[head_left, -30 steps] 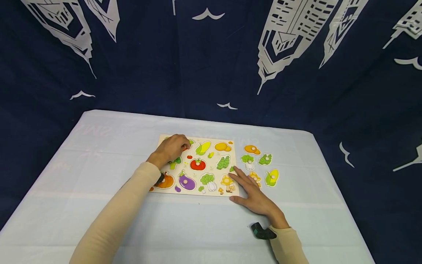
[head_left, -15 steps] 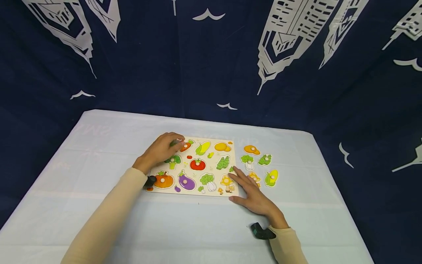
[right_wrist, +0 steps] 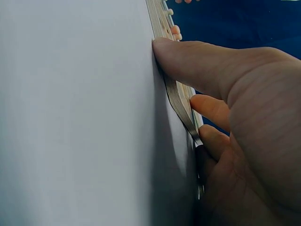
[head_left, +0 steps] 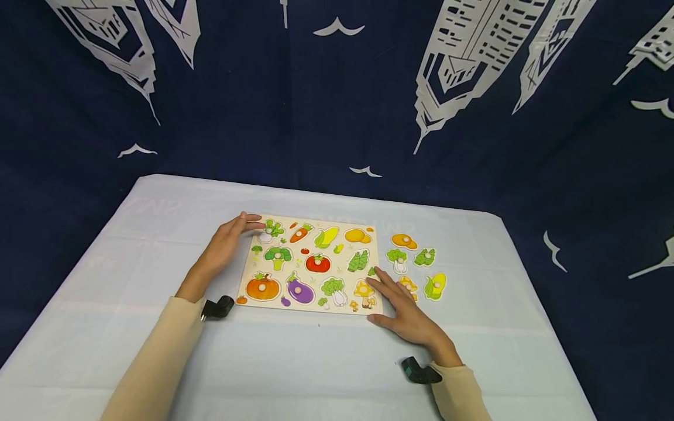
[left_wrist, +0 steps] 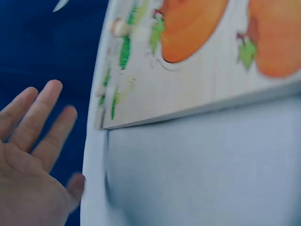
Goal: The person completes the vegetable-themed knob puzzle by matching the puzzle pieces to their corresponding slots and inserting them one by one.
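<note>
A wooden vegetable peg puzzle board (head_left: pixel 337 318) lies flat on the white-covered table. Knobbed pieces sit in it, among them a pumpkin (head_left: pixel 262 287), an eggplant (head_left: pixel 301 290), a tomato (head_left: pixel 318 263), a broccoli (head_left: pixel 277 255) and a carrot (head_left: pixel 301 233). My left hand (head_left: pixel 221 245) is beside the board's upper left corner, fingers extended and holding nothing; the left wrist view shows its fingers spread. My right hand (head_left: pixel 402 310) rests at the lower right corner. Its fingers lie over the board's right side, and the thumb (right_wrist: pixel 188 61) touches the front edge.
Right of the board lie loose pieces: a potato (head_left: pixel 403 241), a bok choy (head_left: pixel 397 261), a green leafy piece (head_left: pixel 424 257), a corn (head_left: pixel 434 286) and a mushroom (head_left: pixel 408 285), partly behind my right hand. A dark blue patterned cloth (head_left: pixel 295 105) hangs beyond the table.
My left hand has drawn away from the carrot leftward, off the board, and its fingers have straightened. The carrot and the white-and-green piece now show fully. My right hand has stayed put.
</note>
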Demonstrator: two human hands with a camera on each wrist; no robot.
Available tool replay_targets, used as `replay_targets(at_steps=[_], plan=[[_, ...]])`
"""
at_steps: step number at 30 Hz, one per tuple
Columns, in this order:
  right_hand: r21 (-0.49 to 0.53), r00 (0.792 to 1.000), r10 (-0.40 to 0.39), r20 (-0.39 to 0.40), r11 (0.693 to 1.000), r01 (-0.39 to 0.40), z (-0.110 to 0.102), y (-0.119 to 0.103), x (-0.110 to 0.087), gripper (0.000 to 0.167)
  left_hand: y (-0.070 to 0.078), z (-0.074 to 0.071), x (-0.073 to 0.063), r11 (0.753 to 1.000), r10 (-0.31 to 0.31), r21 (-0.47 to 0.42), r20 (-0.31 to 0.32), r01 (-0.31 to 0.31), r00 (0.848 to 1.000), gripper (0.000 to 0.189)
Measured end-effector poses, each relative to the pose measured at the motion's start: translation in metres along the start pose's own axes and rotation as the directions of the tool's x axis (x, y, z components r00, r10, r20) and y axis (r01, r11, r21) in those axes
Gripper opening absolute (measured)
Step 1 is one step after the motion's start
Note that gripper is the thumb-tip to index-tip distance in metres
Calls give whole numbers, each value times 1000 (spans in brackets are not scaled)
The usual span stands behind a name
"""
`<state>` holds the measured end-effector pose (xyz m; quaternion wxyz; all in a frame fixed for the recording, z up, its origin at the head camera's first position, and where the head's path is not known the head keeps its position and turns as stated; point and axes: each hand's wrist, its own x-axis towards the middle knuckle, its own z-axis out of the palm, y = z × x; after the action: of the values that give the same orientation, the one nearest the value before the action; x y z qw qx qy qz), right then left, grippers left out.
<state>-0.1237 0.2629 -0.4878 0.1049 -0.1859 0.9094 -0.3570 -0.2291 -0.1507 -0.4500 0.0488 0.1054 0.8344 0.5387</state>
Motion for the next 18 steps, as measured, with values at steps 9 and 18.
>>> replay_targets(at_steps=[9,18], plan=[[-9,1000,-2,1,1000,2,-1,0,0,80,-8,-9,-30,956,-55,-283,75,74,996,88],[-1,1000,-6,6,1000,6,-1,0,1,79,-23,-5,-46,949,-139,-257,172,181,975,74]])
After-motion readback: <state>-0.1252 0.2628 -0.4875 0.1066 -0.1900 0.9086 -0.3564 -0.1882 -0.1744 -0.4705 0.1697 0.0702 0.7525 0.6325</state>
